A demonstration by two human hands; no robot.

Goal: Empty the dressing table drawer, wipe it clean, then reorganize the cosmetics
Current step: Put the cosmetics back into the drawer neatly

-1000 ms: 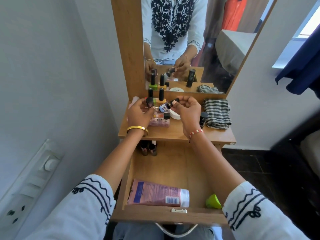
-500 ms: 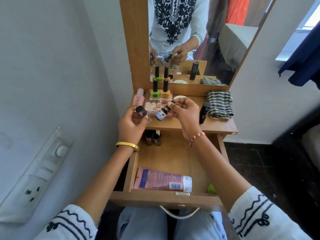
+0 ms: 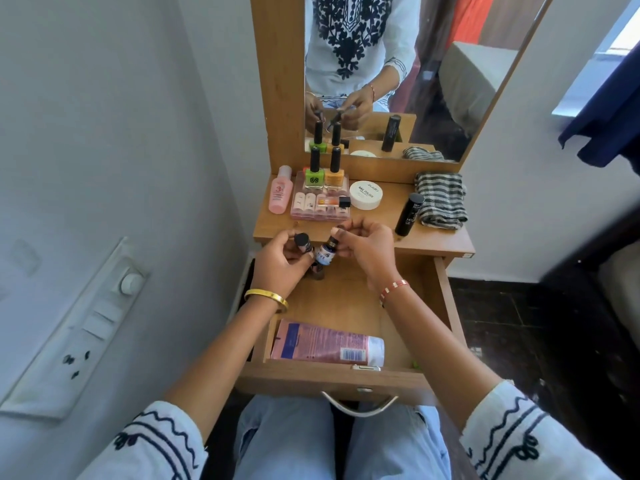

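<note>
Both hands have dropped from over the bench top toward the back of the open drawer (image 3: 446,306) since a second ago, each carrying its bottle along.

Nearest, at lower centre, a pink tube (image 3: 325,344) lies flat along the drawer's front wall. At mid-frame the left hand (image 3: 282,265) grips a black-capped bottle (image 3: 302,241), and the right hand (image 3: 369,247) pinches a small blue-labelled bottle (image 3: 325,255) by its cap. Under them something dark stands at the drawer's back, probably more bottles.

To do this well, set each bottle down upright beside those, one at a time, base first, before letting go.

Farther up, the bench (image 3: 433,242) carries a green polish (image 3: 314,174), a white jar (image 3: 366,195) and a striped cloth (image 3: 440,199).
</note>
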